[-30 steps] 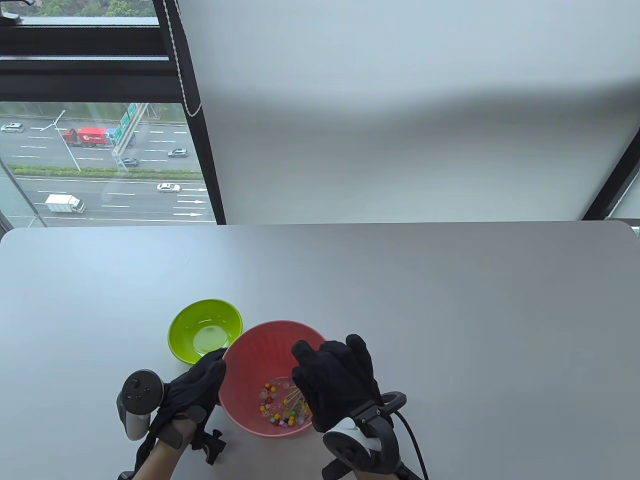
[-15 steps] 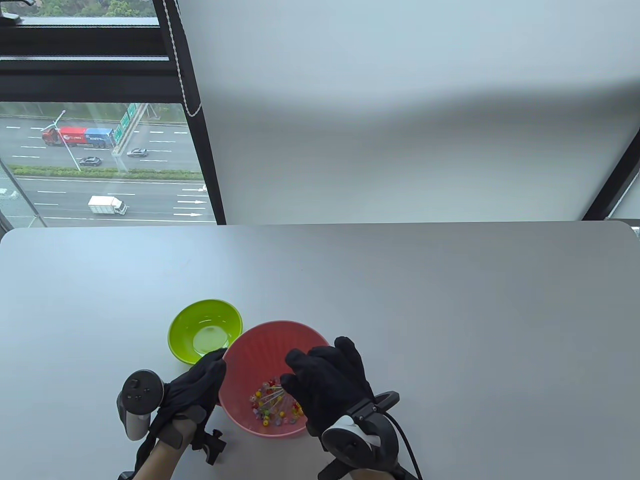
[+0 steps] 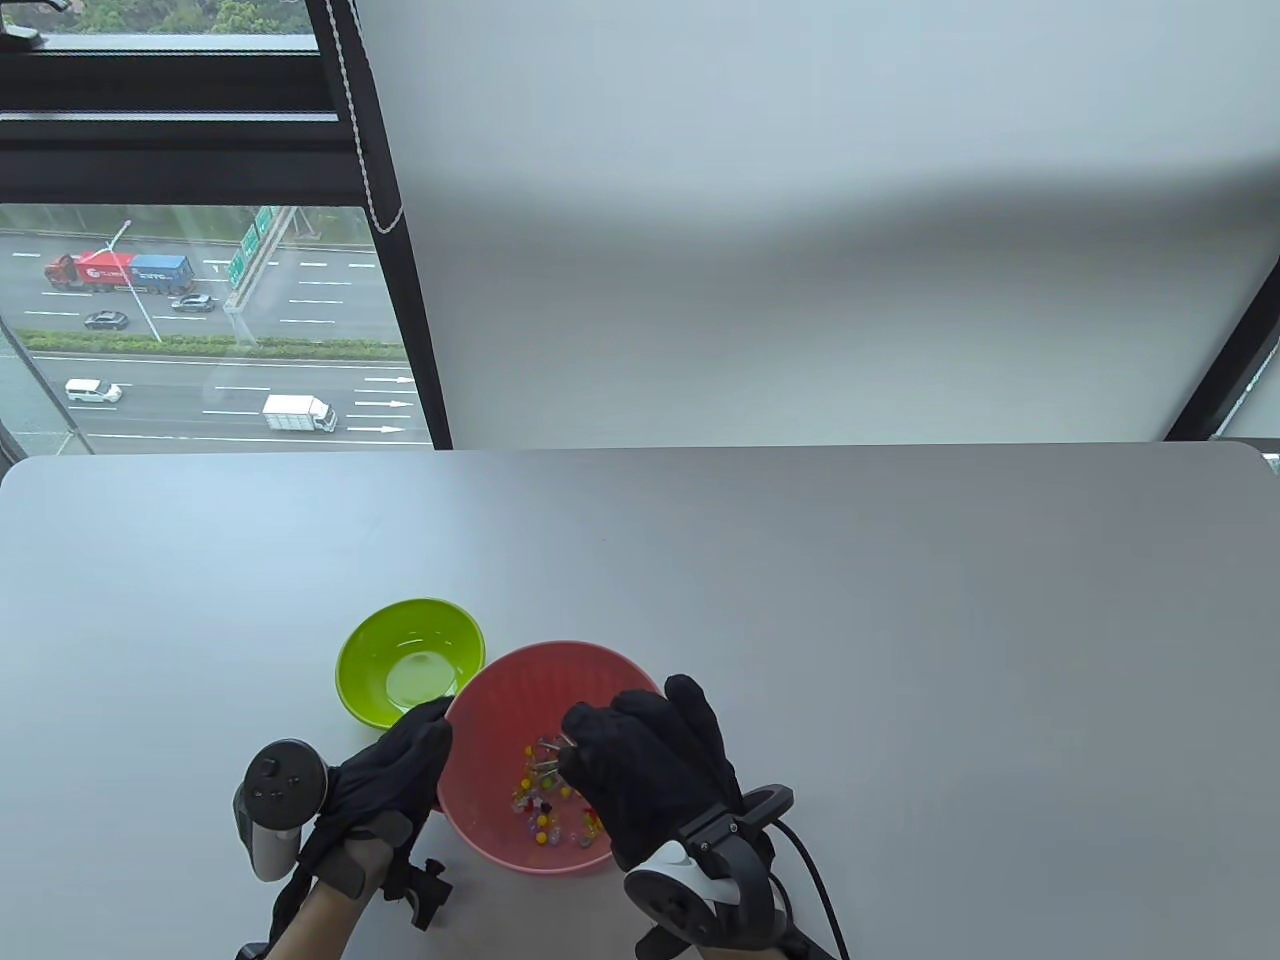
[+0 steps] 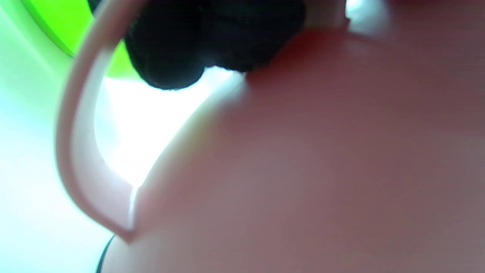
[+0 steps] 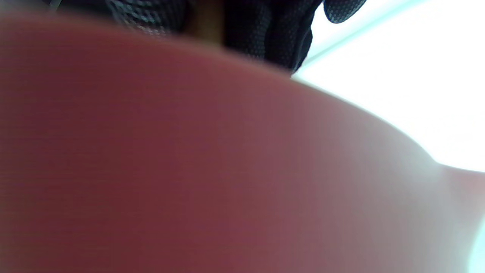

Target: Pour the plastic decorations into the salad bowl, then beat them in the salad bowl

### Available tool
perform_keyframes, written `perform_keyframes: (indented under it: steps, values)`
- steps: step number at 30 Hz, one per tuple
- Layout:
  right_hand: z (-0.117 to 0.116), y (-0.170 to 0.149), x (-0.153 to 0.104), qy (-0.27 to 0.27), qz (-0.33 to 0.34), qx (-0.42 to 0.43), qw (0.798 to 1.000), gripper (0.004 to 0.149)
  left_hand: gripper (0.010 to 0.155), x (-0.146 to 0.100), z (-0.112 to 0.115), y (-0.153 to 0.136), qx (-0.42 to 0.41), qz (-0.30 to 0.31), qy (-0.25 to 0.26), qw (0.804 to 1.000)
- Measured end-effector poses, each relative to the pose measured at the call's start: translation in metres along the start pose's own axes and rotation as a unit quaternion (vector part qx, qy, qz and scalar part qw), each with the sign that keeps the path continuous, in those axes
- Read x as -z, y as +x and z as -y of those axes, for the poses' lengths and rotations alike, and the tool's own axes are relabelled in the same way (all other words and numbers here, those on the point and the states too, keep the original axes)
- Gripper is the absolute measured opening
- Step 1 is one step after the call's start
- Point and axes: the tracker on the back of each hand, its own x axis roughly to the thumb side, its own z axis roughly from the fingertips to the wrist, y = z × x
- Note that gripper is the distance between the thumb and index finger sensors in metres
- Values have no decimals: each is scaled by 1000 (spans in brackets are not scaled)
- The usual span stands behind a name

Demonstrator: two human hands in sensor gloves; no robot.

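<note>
The pink salad bowl (image 3: 500,672) stands near the table's front edge, with several small coloured plastic decorations (image 3: 543,806) scattered on its bottom. My right hand (image 3: 650,770) hovers over the bowl's right half, fingers curled round a whisk (image 3: 548,748) whose thin wires dip among the decorations. My left hand (image 3: 400,770) grips the bowl's left rim. In the left wrist view the gloved fingers (image 4: 212,41) lie curled over the blurred pink bowl (image 4: 303,170). The right wrist view is filled by the bowl's outer wall (image 5: 189,170), with gloved fingers (image 5: 265,30) at the top.
An empty lime-green bowl (image 3: 410,660) sits just left of and behind the pink bowl, almost touching it. A black clamp piece (image 3: 430,890) lies by my left wrist. The grey table (image 3: 900,620) runs back to a window and a white blind.
My right hand has swung left over the bowl, sweeping the whisk wires from the near right to the middle. The decorations have shifted about. My left hand has stayed on the rim.
</note>
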Motion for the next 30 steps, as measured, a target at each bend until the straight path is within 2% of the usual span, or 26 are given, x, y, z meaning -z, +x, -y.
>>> perform_keyframes:
  steps: [5, 10, 14, 17, 18, 22, 30]
  values:
    - [-1, -2, 1, 15, 4, -27, 1000, 51, 71, 0, 0, 0, 0, 0, 0, 1000]
    - [-6, 1, 3, 57, -8, 3, 998, 67, 71, 0, 0, 0, 1, 0, 0, 1000]
    - [-7, 3, 2, 46, -14, 22, 999, 72, 71, 0, 0, 0, 0, 1, 0, 1000]
    - [-4, 4, -1, 6, -29, 39, 999, 78, 71, 0, 0, 0, 0, 1, 0, 1000]
    - [-3, 4, -2, -10, -32, 43, 999, 78, 71, 0, 0, 0, 0, 0, 0, 1000]
    - [-2, 7, -3, -19, -21, 19, 999, 66, 71, 0, 0, 0, -1, 0, 0, 1000]
    - [1, 3, -2, -17, -25, 23, 999, 63, 71, 0, 0, 0, 1, 2, -1, 1000]
